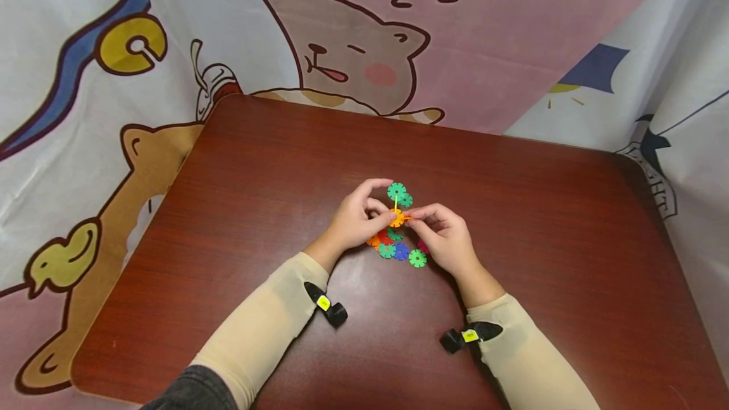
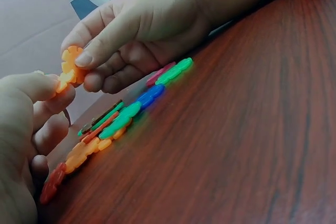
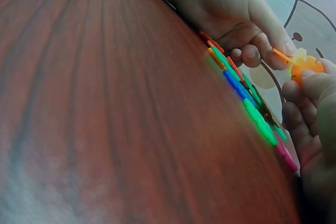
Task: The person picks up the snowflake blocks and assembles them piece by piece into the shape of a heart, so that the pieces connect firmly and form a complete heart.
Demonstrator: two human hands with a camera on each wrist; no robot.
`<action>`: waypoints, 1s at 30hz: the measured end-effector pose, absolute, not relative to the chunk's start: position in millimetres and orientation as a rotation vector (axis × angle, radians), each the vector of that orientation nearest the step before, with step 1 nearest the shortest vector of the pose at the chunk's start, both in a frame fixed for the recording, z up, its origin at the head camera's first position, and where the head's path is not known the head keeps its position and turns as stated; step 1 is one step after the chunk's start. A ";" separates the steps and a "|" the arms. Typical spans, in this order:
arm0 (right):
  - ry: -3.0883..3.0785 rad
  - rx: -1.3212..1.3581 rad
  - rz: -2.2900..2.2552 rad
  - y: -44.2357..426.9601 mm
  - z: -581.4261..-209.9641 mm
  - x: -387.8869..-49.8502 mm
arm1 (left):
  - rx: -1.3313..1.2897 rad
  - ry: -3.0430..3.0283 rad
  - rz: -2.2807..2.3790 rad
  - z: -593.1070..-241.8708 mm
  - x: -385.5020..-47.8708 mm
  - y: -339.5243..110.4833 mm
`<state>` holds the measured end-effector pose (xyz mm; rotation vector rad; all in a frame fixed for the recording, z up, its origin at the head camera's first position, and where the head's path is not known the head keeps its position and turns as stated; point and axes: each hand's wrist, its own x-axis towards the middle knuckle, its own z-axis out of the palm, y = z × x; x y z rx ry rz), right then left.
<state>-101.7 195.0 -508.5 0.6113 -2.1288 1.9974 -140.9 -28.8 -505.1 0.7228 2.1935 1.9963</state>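
My left hand (image 1: pixel 360 219) pinches an orange notched disc (image 1: pixel 396 218), seen face-on in the head view. A yellow disc (image 1: pixel 395 202), edge-on, stands against its top. Two green notched discs (image 1: pixel 397 191) appear just above; whether they join the yellow one I cannot tell. Between thumb and fingers my right hand (image 1: pixel 447 240) pinches a second orange disc (image 2: pixel 71 65), which meets the first one edge to face. In the right wrist view, this second orange disc (image 3: pixel 307 67) is partly covered by the right thumb.
Below the hands, loose notched discs lie on the brown table (image 1: pixel 273 163): a blue one (image 1: pixel 401 252), a bright green one (image 1: pixel 417 259), a teal one (image 1: pixel 386 250), red and orange ones, and a pink one (image 1: pixel 423 245) partly under the right hand. Printed cloth (image 1: pixel 484 49) hangs behind.
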 end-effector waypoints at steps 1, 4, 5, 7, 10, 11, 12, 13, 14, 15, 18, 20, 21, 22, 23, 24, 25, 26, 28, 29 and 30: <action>-2.128 0.606 1.998 194.7 -508.5 -101.9 | 0.721 2.192 2.001 -505.6 -141.2 -28.9; -2.127 0.599 1.980 193.8 -507.7 -102.2 | 0.720 2.186 2.012 -505.6 -141.4 -29.0; -2.129 0.601 1.965 193.4 -507.6 -102.4 | 0.717 2.186 2.016 -505.5 -141.5 -29.1; -2.135 0.605 1.932 193.0 -507.3 -102.7 | 0.711 2.182 2.024 -505.0 -141.4 -29.3; -2.152 0.603 1.859 192.7 -507.1 -103.0 | 0.701 2.181 2.027 -503.9 -140.9 -29.4; -2.158 0.600 1.837 192.6 -507.2 -102.9 | 0.699 2.182 2.026 -503.9 -140.9 -29.4; -2.163 0.595 1.820 192.7 -507.3 -102.8 | 0.698 2.182 2.024 -503.9 -140.9 -29.2; -2.168 0.589 1.803 192.6 -507.5 -102.6 | 0.697 2.182 2.022 -503.8 -140.8 -29.1; -2.169 0.584 1.793 192.4 -507.4 -102.2 | 0.697 2.180 2.019 -503.7 -140.8 -28.9; -2.171 0.577 1.785 192.2 -507.6 -101.9 | 0.696 2.179 2.017 -503.5 -140.8 -28.8; -2.160 0.555 1.796 191.1 -507.4 -99.8 | 0.701 2.158 2.001 -502.1 -140.0 -28.1; -2.147 0.546 1.805 189.9 -506.0 -98.6 | 0.701 2.149 1.981 -501.1 -139.7 -27.8; -2.141 0.542 1.812 189.5 -505.9 -98.4 | 0.701 2.154 1.964 -500.5 -139.5 -27.7; -2.137 0.539 1.819 189.1 -505.8 -98.1 | 0.701 2.163 1.941 -500.1 -139.3 -27.7; -2.135 0.537 1.823 189.0 -505.7 -98.0 | 0.700 2.181 1.915 -500.0 -139.2 -27.7; -2.134 0.535 1.827 188.8 -505.9 -98.0 | 0.695 2.197 1.894 -499.9 -139.1 -27.6; -2.136 0.535 1.827 188.9 -506.1 -98.1 | 0.694 2.209 1.877 -500.0 -139.2 -27.5; -2.138 0.536 1.830 189.0 -506.4 -98.3 | 0.697 2.224 1.861 -500.3 -139.4 -27.5; -2.150 0.536 1.821 189.2 -507.0 -99.2 | 0.700 2.248 1.846 -500.7 -139.7 -27.3; -2.163 0.538 1.795 189.2 -506.5 -99.7 | 0.701 2.254 1.850 -500.8 -140.0 -27.2; -2.181 0.537 1.764 189.4 -506.4 -100.5 | 0.704 2.259 1.858 -500.8 -140.3 -27.1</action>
